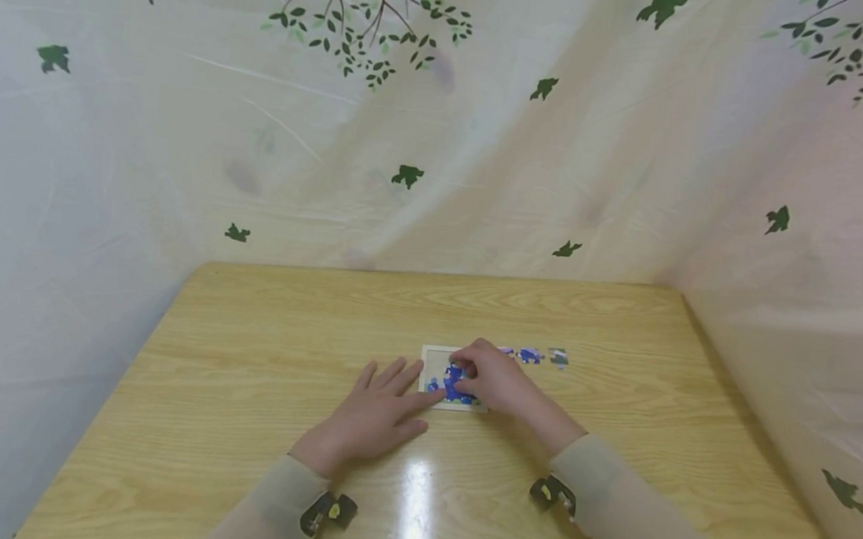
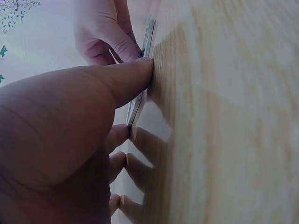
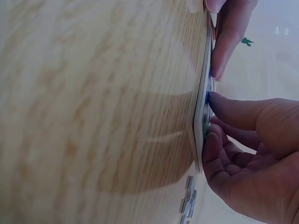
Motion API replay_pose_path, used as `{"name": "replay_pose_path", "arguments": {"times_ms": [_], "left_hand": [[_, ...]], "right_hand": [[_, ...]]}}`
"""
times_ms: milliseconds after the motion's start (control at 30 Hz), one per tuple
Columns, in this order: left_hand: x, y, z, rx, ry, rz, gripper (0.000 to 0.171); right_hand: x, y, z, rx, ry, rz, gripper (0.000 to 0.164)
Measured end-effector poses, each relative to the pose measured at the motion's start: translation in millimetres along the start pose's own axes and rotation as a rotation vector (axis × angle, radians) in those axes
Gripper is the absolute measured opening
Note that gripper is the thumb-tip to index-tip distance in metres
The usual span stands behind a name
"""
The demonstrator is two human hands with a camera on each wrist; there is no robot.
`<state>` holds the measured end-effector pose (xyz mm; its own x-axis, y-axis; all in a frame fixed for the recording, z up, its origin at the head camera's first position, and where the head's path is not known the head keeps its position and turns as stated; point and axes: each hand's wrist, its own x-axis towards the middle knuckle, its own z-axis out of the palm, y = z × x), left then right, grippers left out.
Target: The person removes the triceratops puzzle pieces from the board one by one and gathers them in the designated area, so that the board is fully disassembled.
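A small jigsaw puzzle board with a pale frame lies flat on the wooden table. Blue puzzle pieces fill part of its lower area, and its upper left is bare. My left hand rests with fingers spread at the board's left side, the index fingertip reaching over the lower frame. In the left wrist view the left thumb touches the board's edge. My right hand is over the board's right part, thumb and index finger pinching a blue puzzle piece at the board's surface. The right hand hides the board's right side.
Several loose puzzle pieces lie in a row on the table, right of the board and partly behind the right hand. A pale curtain with leaf prints surrounds the table at the back and sides.
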<state>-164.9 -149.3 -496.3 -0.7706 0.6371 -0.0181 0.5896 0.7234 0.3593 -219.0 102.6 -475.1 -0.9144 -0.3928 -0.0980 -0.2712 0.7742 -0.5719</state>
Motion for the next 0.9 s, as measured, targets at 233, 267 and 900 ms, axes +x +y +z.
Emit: {"name": "replay_pose_path", "arguments": {"times_ms": [233,267,900], "left_hand": [[0.1,0.3,0.0,0.000,0.002,0.004,0.053],[0.1,0.3,0.1,0.001,0.001,0.004,0.053],[-0.5,0.3,-1.9,-0.009,-0.003,0.006,0.052]], "right_hand": [[-1.3,-0.5,-1.1,-0.002,-0.001,-0.005,0.041],[-1.3,-0.4,-1.0,-0.003,-0.001,-0.007,0.040],[1.9,-1.9,-1.2,0.043,0.002,0.021,0.037]]}}
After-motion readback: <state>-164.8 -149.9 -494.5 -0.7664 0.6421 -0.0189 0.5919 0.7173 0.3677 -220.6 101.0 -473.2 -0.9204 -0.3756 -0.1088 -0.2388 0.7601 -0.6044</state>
